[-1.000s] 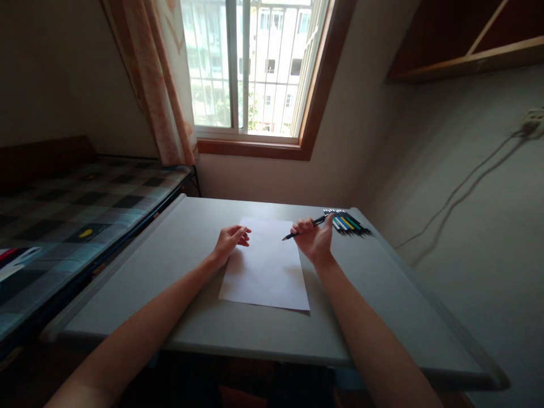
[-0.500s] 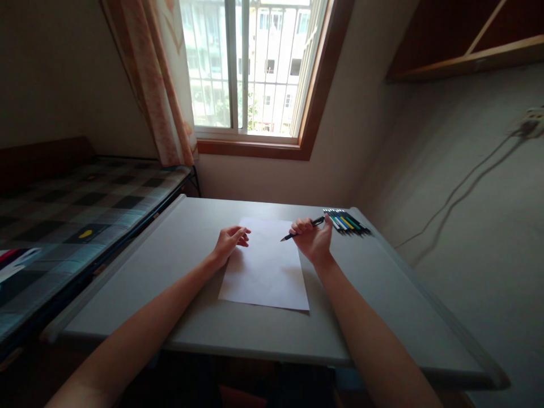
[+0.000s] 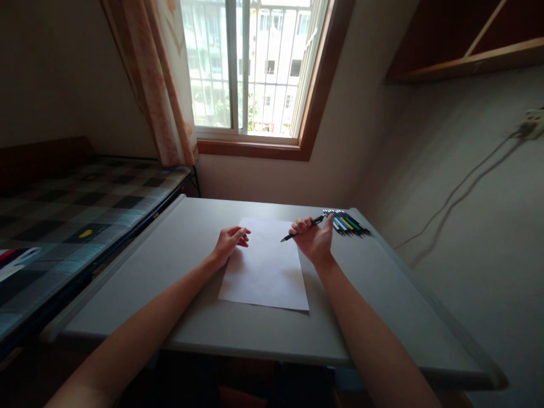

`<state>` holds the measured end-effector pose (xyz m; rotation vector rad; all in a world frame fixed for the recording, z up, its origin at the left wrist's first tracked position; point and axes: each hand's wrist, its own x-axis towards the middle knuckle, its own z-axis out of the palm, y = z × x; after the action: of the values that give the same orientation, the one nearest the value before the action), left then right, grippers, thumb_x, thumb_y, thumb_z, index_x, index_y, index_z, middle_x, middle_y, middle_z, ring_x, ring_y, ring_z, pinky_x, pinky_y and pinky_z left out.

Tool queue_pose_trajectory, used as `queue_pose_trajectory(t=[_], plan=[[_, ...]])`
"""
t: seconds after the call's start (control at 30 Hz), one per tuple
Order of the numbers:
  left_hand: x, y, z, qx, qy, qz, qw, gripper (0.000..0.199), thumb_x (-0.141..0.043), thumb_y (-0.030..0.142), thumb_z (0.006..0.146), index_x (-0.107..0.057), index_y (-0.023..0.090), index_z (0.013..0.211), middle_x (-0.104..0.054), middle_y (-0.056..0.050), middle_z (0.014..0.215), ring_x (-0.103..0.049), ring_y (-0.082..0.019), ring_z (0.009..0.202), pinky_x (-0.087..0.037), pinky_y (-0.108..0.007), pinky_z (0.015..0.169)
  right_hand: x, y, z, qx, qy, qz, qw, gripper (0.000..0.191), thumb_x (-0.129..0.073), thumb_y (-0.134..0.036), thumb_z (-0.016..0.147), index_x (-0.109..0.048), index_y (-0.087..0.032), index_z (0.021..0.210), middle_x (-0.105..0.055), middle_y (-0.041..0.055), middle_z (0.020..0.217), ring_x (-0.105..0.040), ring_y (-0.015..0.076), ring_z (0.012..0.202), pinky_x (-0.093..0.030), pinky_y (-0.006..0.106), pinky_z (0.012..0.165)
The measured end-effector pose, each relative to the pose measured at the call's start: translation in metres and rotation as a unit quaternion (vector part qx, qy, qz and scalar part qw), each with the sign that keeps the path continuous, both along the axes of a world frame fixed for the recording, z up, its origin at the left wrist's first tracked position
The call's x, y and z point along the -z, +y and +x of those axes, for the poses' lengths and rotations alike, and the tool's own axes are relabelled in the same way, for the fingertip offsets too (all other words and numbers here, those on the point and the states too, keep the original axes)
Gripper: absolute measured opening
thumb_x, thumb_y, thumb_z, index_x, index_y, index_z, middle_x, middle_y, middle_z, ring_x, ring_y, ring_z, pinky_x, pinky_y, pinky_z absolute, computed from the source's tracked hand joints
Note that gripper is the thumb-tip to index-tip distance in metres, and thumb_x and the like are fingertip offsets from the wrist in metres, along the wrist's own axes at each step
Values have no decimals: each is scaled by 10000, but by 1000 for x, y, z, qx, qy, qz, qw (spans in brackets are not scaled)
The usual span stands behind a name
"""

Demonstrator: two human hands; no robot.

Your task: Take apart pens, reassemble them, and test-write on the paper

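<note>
A blank white sheet of paper [image 3: 267, 277] lies on the light grey table [image 3: 140, 289]. My left hand [image 3: 230, 243] rests at the sheet's left edge, fingers loosely curled and a little apart, holding nothing. In my right hand [image 3: 313, 239], over the sheet's right edge, is a black pen [image 3: 293, 234]; the fingers wrap round it while the thumb stands up. The pen's tip points left and down above the paper. Several pens with black, green, blue and yellow barrels [image 3: 348, 222] lie in a row beyond my right hand.
A bed with a checked cover [image 3: 127, 201] stands left of the table. Behind the table are a barred window [image 3: 272, 73] and a curtain [image 3: 157, 96]. A cable [image 3: 459, 187] hangs from a socket on the right wall, and a shelf [image 3: 467, 62] is above.
My right thumb has lifted slightly away from the pen. The left hand and the paper look the same.
</note>
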<state>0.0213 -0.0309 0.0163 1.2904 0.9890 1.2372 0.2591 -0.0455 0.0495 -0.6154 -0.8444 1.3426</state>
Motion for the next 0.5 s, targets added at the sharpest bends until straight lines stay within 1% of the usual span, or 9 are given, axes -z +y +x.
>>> queue_pose_trajectory(t=[0.13,0.2,0.27,0.33,0.4,0.43,0.5], plan=[[2,2,-1,-1,10,11,1000,348,-630,450,691,-664,110,756,-593,-25,599,-571,-115,508,-496,-250,536,3,8,1,-8,-4,-29,1000,364,-471,-558,766,-413,-231,616,-442,-20,558,-447,138,519,-425,307,541],[4,3,-2,5,40,38,998,345,-606,455,715,-663,118,760,-595,-25,596,-575,-120,509,-490,-248,527,6,13,3,27,2,-60,998,326,-486,-506,779,-433,-227,619,-477,-22,566,-478,128,525,-440,292,541],[7,3,-2,11,106,93,990,326,-578,446,745,-665,133,763,-599,-23,589,-574,-122,508,-470,-235,510,11,19,7,94,-14,-98,991,326,-497,-512,780,-478,-221,633,-477,-31,538,-478,108,497,-433,260,499],[10,1,-2,23,189,164,968,282,-561,415,770,-671,155,765,-607,-19,591,-566,-115,511,-445,-220,513,14,22,13,154,-69,-113,979,343,-551,-527,755,-517,-207,636,-395,-62,455,-399,73,405,-371,215,409],[12,-2,-1,49,250,222,941,234,-555,374,783,-678,176,768,-618,-15,608,-555,-107,519,-434,-214,542,17,23,20,172,-117,-97,973,348,-640,-522,691,-537,-193,642,-314,-97,406,-320,47,343,-306,192,353],[13,-3,-1,63,269,242,930,218,-551,356,788,-680,182,768,-622,-13,616,-550,-104,520,-432,-214,557,17,24,24,176,-124,-92,972,343,-676,-505,659,-550,-186,655,-314,-105,399,-316,40,333,-296,185,345],[14,-5,-1,84,297,266,913,210,-531,328,803,-679,184,766,-619,-9,615,-541,-100,514,-428,-216,574,18,24,32,203,-129,-99,966,318,-726,-443,610,-591,-171,706,-426,-89,435,-398,42,356,-323,176,358]])
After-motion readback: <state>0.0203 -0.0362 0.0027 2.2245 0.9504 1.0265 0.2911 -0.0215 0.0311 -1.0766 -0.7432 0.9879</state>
